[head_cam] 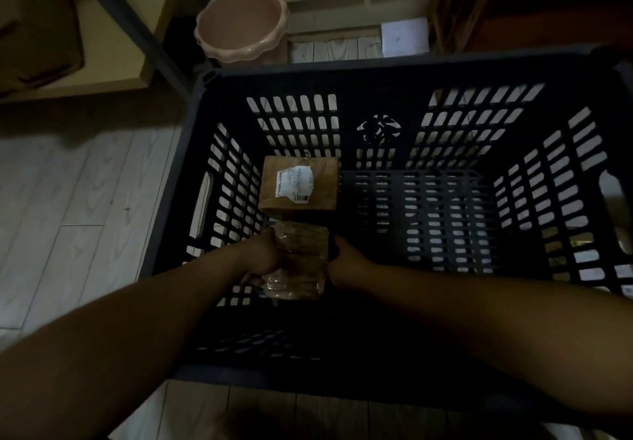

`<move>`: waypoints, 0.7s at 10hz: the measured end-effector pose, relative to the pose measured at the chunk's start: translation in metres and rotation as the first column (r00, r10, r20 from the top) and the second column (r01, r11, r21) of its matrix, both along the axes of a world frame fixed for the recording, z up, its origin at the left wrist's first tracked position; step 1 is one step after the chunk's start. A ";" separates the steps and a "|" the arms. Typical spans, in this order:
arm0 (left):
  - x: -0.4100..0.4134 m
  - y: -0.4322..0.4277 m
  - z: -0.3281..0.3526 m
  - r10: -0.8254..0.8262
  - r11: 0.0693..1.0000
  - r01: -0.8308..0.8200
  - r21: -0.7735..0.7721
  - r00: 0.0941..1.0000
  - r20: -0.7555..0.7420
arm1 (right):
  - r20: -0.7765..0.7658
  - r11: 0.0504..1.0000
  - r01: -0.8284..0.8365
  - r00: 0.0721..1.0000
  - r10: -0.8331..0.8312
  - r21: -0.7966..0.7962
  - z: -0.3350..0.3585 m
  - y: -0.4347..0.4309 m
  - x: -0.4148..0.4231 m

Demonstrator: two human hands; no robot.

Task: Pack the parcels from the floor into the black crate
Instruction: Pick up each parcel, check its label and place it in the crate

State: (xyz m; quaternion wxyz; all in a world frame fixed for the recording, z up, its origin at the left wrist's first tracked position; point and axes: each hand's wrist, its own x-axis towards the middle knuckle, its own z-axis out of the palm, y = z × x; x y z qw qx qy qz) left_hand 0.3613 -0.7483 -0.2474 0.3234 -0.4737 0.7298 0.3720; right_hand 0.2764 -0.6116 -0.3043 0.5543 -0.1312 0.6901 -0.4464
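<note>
Pale wood-plank floor (85, 179) runs under and left of everything. Black crate (387, 97) with slotted walls fills most of the view, standing on the floor, with a hand-hole in its left wall. Pink scalloped bin (239, 25) stands beyond the crate's far-left corner, apart from it. A white sheet (404, 37) lies on the floor behind the far rim.

Inside the crate, at the far left of the bottom, lies a brown labelled parcel (322, 179), flat, white label up. Just nearer than it is a tape-wrapped parcel (298, 261), inside the crate on the near-left side. Cannot tell whether it rests on the bottom or touches the labelled one.

Both bare forearms reach in over the near rim. Left hand (262, 256) grips the wrapped parcel's left edge, fingers curled round it. Right hand (344, 258) clamps the right edge, fingertips mostly hidden behind the parcel. Lighting is dim.
</note>
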 end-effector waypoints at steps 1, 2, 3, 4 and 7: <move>-0.001 -0.005 -0.011 0.036 0.994 -0.038 -0.105 0.999 -0.020 | 0.075 0.995 0.091 0.993 -0.093 0.031 -0.014 -0.017 0.003; -0.003 -0.006 -0.014 0.058 0.982 -0.059 -0.177 0.998 -0.007 | -0.040 0.997 0.074 0.997 -0.073 0.025 -0.014 -0.027 0.010; -0.011 -0.003 -0.011 -0.025 0.973 0.035 -0.229 0.999 0.047 | 0.039 0.985 0.174 0.984 -0.174 -0.012 -0.015 -0.027 0.017; -0.020 -0.009 -0.006 -0.037 0.978 0.042 -0.205 0.999 0.027 | 0.090 0.986 0.151 0.985 -0.144 -0.071 -0.011 -0.024 0.015; -0.013 0.005 0.086 0.325 0.943 -0.312 0.116 0.938 -0.120 | -0.101 0.952 -0.182 0.972 0.211 0.245 0.114 0.022 -0.046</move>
